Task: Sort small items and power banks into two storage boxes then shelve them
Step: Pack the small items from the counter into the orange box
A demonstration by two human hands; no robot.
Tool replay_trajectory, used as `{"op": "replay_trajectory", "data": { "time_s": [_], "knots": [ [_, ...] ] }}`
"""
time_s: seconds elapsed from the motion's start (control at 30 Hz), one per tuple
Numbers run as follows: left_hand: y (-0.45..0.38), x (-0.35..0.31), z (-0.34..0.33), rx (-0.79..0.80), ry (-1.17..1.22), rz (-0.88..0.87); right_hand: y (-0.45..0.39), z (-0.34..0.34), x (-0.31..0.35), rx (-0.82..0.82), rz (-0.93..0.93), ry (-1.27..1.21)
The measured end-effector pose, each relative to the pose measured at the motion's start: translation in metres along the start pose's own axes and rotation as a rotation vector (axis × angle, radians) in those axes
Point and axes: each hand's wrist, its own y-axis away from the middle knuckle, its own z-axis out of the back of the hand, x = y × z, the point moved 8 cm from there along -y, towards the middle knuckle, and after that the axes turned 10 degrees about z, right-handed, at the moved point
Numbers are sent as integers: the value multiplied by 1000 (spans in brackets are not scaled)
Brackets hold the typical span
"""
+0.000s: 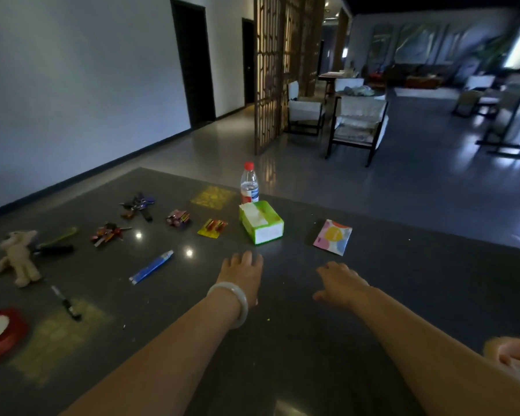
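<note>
On the dark polished table (pixel 282 340) we see, left to right, a beige plush toy (pixel 18 258), a blue tube (pixel 151 267) and a green tissue box (pixel 261 222); our left hand (pixel 242 273) and right hand (pixel 341 283) lie spread, fingers relaxed, holding nothing, nearer us than the box

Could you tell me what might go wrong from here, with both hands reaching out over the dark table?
The open left hand is close to the green tissue box; reaching past it could nudge the box into the upright clear water bottle with the red cap just behind, which might tip. No storage boxes show in this view, so picked items may have nowhere to go yet. The right hand is also open, holding nothing.
</note>
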Motion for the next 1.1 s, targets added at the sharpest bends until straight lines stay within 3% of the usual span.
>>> {"op": "replay_trajectory", "data": {
  "time_s": [0.27,0.47,0.63,0.73,0.93,1.1],
  "knots": [
    [-114,-3,8,7,162,-41,-70,18,-47,-86,-210,-119],
    [-186,-6,1,4,269,59,-126,19,-91,-191,-418,-258],
    [-227,-16,-14,92,409,102,-150,10,-128,-219,-629,-233],
    [-234,-21,-27,128,405,111,-164,-3,-133,-191,-603,-277],
    [-208,-24,-33,23,360,16,-157,-31,-122,-247,-479,-474],
    [-166,-25,-43,23,324,-100,-134,-37,-96,-242,-279,-410]
  ]
}}
